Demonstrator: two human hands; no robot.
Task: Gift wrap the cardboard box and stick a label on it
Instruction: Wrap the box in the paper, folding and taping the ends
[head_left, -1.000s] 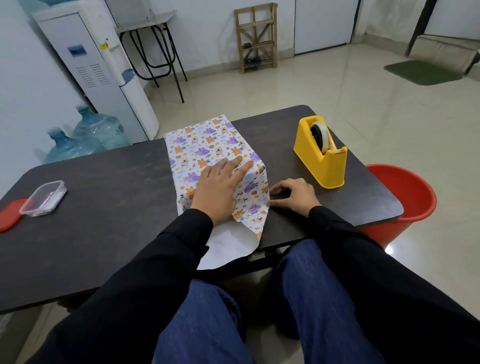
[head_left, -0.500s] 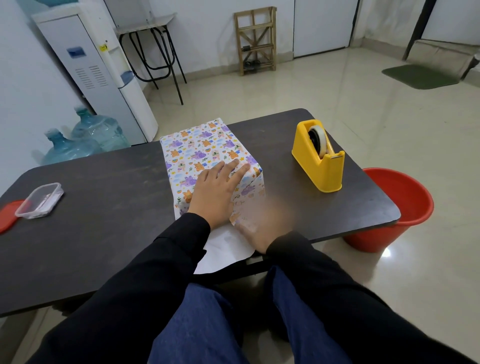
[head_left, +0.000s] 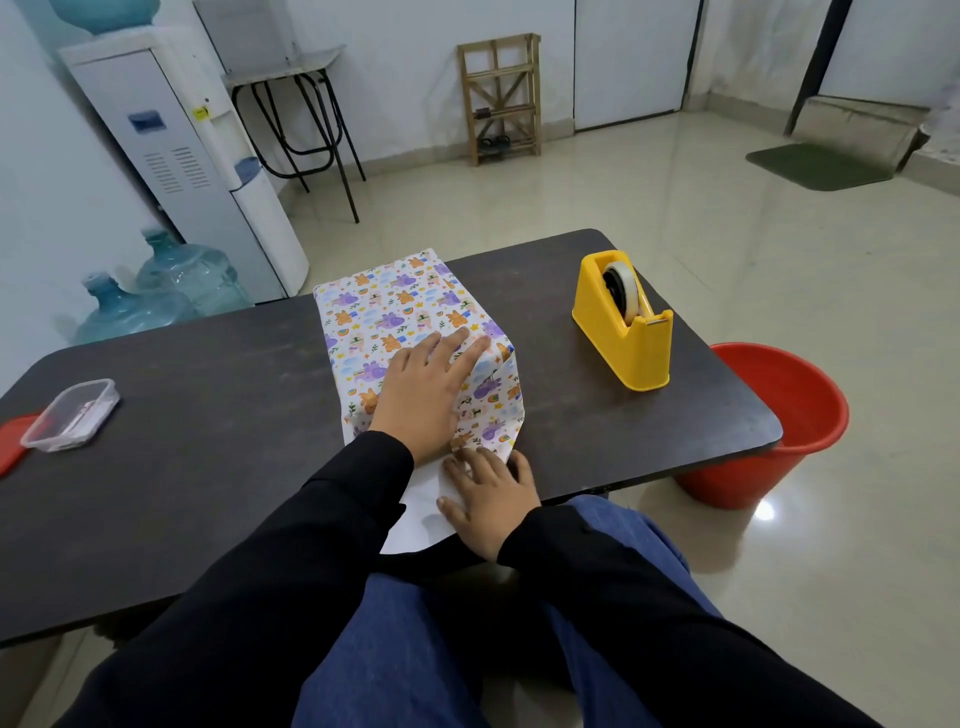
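A: Where's the cardboard box (head_left: 387, 306) found?

B: Ctr of frame, set on the dark counter (head_left: 208, 467), turned a bit off square. Top & visible sides are covered w/ patterned wrapping paper (head_left: 493, 410).

A: How's it held?

B: The left hand (head_left: 415, 402) is laid flat on the top, at the end nearest the bottom of the frame. Its fingers (head_left: 460, 343) are kept straight & pressed together, pointed to the upper right. Nothing's pinched.

A: And the other?

B: The right hand (head_left: 493, 501) is pressed palm-down on the white flap (head_left: 421, 514) of paper, which is spread on the counter just below the box & reaches the counter's near edge. Its fingers (head_left: 462, 467) are slightly spread, w/ the tips at the foot of the box's near face.

A: What's seen round that?

B: A yellow tape dispenser (head_left: 631, 343), roll loaded, is stood right of the box, apart from it. A red bucket (head_left: 779, 415) is set on the floor at mid right, past the counter's corner. At the left edge a clear plastic container (head_left: 72, 415) is placed on the counter, a red lid (head_left: 10, 447) just beside it. Upper left: a white water dispenser (head_left: 171, 150), w/ two blue bottles (head_left: 156, 296) below it. Top ctr: a wooden rack (head_left: 501, 98) is stood against the wall.
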